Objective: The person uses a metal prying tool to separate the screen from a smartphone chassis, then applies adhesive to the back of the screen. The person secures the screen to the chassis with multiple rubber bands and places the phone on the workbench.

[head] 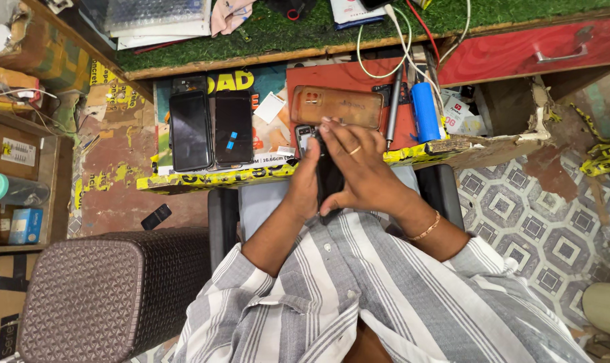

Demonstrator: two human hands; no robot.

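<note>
Both hands hold a black smartphone (328, 180) just in front of the low work shelf. My left hand (303, 183) grips its left edge. My right hand (358, 171), with a ring and a gold bracelet, wraps over its right side and top, hiding much of it. Just beyond the fingers lies a translucent brown phone case (336, 105) on a red mat (332, 77). Two dark phones (190, 130) (233, 128) lie side by side on the shelf to the left.
A blue cylinder (424, 110), a grey pen-like tool (393, 107) and white cables (379, 54) lie at the shelf's right. A green-turf counter (285, 33) with a red drawer (533, 47) is beyond. A brown woven stool (103, 296) stands lower left.
</note>
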